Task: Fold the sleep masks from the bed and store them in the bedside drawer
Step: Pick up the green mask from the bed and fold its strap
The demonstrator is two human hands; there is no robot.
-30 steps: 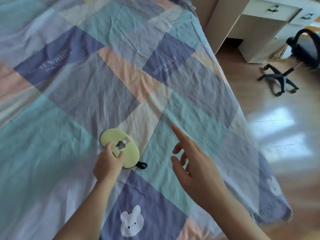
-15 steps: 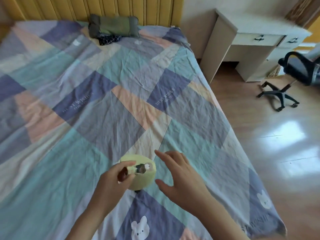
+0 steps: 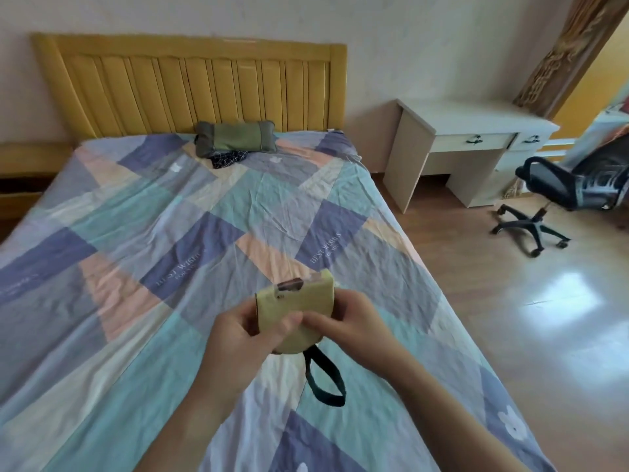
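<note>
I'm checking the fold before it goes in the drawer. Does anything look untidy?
The black strap hangs loose in a loop below the folded yellow sleep mask, which both the left hand and right hand hold above the bed.

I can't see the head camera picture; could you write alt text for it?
Two hands, left hand and right hand, hold a folded yellow sleep mask above a patchwork bed, its dark strap dangling. Beyond are a green pillow, a yellow headboard, a white desk and an office chair.

Open bedspread (image 3: 143,253) all round; only a pillow (image 3: 235,137) far off.
</note>
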